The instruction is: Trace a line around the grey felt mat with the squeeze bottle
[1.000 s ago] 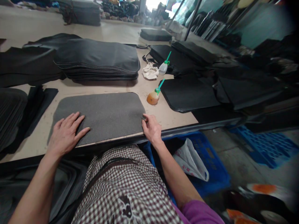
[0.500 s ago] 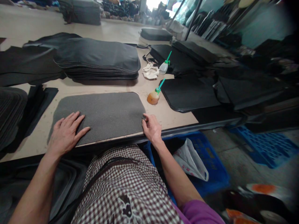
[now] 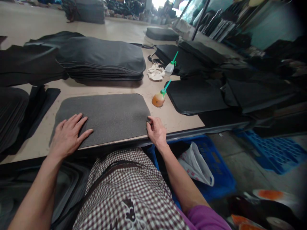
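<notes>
A grey rough-surfaced mat [image 3: 107, 115] lies flat at the near edge of the worktable [image 3: 172, 119]. My left hand [image 3: 68, 135] rests palm-down on its near left part, fingers spread. My right hand [image 3: 155, 129] pinches the mat's right edge between thumb and fingers at the near right corner. Just beyond the mat's right side stands a small orange-filled squeeze bottle [image 3: 158, 98] with a green spout.
A tall stack of dark mats [image 3: 100, 60] sits behind the grey one. A clear squeeze bottle [image 3: 169, 67] and a crumpled rag [image 3: 155, 72] lie further back. Black mats [image 3: 194, 95] cover the table's right side. Blue crates [image 3: 216, 166] stand on the floor below.
</notes>
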`<state>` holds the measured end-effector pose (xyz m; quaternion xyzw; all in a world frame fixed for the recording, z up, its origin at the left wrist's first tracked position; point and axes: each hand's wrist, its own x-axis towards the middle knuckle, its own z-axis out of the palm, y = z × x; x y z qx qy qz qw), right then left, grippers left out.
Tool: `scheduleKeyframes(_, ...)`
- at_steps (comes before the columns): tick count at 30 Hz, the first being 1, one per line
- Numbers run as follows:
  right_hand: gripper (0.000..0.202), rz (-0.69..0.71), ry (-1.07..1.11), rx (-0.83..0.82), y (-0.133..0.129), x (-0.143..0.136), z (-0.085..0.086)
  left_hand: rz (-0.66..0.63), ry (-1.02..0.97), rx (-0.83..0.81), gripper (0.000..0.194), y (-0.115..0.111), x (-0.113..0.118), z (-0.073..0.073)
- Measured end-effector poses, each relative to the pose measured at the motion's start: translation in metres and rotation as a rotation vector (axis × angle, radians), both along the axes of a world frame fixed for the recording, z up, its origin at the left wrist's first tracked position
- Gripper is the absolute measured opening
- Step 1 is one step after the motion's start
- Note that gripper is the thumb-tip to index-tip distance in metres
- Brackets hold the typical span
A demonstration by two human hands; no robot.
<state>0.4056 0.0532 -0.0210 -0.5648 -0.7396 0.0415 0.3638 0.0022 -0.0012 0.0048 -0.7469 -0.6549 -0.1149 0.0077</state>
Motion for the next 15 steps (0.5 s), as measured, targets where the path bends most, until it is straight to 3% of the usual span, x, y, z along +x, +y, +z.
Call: scheduleKeyframes(15, 0.029, 0.008, -0.014, 0.009, -0.0005, -0.0002, -0.0010, 0.004, 0.026, 0.003, 0.071, 0.0002, -0.0016, -0.0016)
